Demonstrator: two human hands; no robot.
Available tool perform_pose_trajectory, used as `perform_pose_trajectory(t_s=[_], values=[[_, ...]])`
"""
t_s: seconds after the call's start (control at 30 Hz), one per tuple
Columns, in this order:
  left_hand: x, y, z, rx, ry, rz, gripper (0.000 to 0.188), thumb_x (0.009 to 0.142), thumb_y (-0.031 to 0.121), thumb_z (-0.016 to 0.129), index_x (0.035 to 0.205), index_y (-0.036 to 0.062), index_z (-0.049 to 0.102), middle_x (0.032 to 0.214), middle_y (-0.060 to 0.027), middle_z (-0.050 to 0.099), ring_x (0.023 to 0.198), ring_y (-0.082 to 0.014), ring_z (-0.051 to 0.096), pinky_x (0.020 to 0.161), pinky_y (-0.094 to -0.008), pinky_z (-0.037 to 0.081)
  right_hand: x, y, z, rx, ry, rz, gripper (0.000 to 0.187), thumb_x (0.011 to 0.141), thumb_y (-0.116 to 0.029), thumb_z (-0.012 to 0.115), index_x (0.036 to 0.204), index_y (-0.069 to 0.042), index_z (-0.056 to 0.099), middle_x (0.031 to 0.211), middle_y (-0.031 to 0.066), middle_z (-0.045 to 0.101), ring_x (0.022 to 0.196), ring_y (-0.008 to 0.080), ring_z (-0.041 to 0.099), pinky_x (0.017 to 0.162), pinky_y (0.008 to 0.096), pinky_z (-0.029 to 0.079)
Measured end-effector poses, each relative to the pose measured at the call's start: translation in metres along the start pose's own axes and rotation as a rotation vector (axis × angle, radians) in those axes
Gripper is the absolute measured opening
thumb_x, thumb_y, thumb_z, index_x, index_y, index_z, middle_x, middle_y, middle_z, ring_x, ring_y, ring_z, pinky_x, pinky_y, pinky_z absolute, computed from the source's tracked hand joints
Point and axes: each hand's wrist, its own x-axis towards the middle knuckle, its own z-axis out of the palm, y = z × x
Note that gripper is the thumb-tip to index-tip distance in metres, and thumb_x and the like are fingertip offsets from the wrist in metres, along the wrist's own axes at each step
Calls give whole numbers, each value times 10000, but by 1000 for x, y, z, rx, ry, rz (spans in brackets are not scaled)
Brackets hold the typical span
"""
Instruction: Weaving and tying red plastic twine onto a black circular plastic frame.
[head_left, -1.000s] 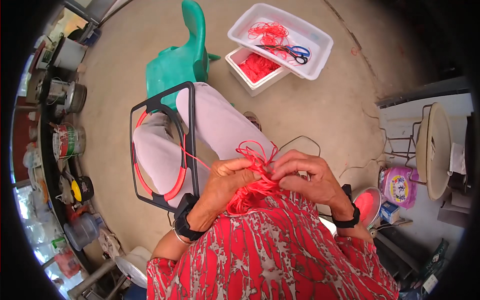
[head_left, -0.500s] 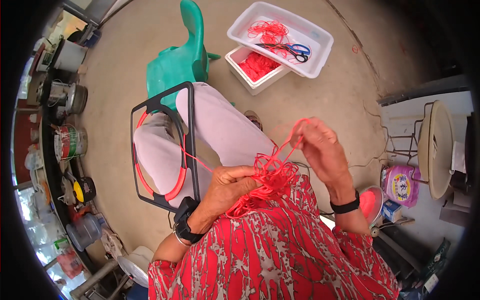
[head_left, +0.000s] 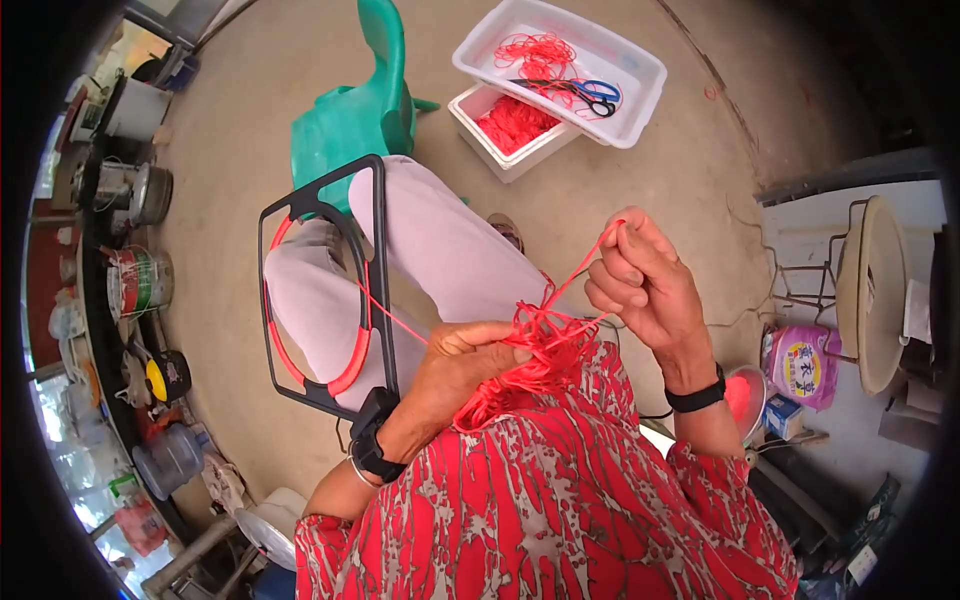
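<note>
My left hand pinches a loose bundle of red cord that rests against my shirt. To its right, my right hand is closed on a strand of the same cord, raised and drawn taut from the bundle. Another strand runs from my left hand leftward to a black rectangular frame standing by my knees. Inside that frame is a ring, with red cord wrapped around parts of it.
A green plastic chair stands ahead. Beyond my feet, a white tray holding red cord and scissors sits tilted across a white foam box of red cord. Shelves with pots line the left; a pink bag is at right.
My right hand has moved slightly right and up, turning so its fingers curl around the strand, which is now tauter. My left hand stays nearly in place on the bundle.
</note>
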Motion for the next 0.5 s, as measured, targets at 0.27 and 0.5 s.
perform_pose_trajectory(t_s=[0.27,0.5], values=[[-1,0,-3,-81,1,15,177,854,37,648,1014,-35,670,883,-86,697,769,-116,654,705,-230,528,-10,-4,-9,-85,145,24,144,990,-180,464,961,-59,536,553,-73,288,445,31,251,429,208,209],[-1,0,-5,-96,-17,-14,186,856,28,640,1027,-41,664,886,-81,697,771,-115,652,711,-231,527,-17,-34,-16,-878,298,-213,140,919,-180,599,907,-40,590,565,-85,379,467,9,265,425,203,189]])
